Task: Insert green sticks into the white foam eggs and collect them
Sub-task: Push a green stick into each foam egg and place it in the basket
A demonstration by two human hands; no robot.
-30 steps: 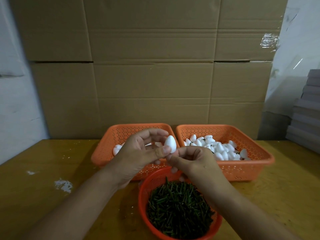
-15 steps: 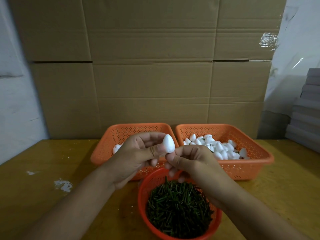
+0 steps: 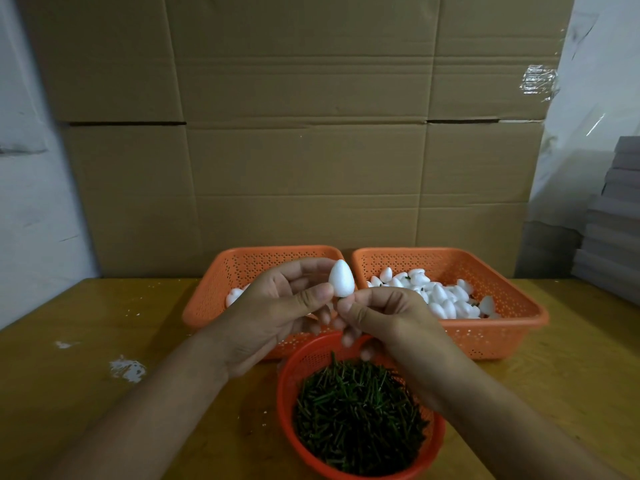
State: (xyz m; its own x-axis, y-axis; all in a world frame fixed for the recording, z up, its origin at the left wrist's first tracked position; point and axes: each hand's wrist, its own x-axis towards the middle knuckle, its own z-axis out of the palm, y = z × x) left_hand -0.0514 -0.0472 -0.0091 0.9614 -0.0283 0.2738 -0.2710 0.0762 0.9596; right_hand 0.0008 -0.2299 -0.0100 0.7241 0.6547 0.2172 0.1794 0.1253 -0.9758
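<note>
Cardboard sheeting (image 3: pixel 294 150) backed a yellow table (image 3: pixel 86 358) at the time of inspection. At mid-frame, the left hand (image 3: pixel 277 313) pinched one egg (image 3: pixel 341 282) between thumb and fingers, pointed end up. The right hand (image 3: pixel 388 317) was closed directly beneath it, fingertips touching the egg's base, apparently pinching a stick; the stick itself was hidden, so this could not be confirmed. Below the hands, at lower centre, sat a round red basket (image 3: pixel 287 393) holding loose sticks (image 3: pixel 356 414). Behind the hands, the left tray (image 3: pixel 242 268) held a few eggs, and the right tray (image 3: pixel 502 327) held a heap of eggs (image 3: pixel 433 292).

Assessed risks: an off-axis push could drive the stick out through the egg's side or split the foam. Excess thumb pressure could dent it. A loose pinch could let the egg drop into the basket.
</note>
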